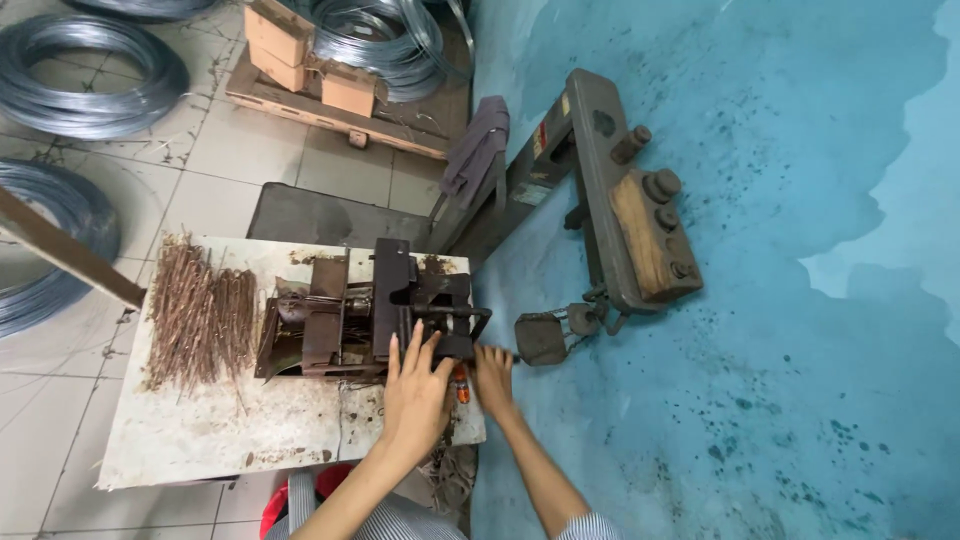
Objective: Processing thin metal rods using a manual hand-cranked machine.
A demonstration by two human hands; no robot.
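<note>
Lying at 9 o'clock: rusty rods (200, 318) (loose heap). Left hand (415, 395) spread flat on machine (375, 315); right hand (492, 378) grip unclear.

I see a rusty dark metal jig (370, 315) sitting upright on the stained white table, near its right end. Its black handle frame (455, 320) juts out to the right, and a small orange piece (461, 385) lies just below it.
</note>
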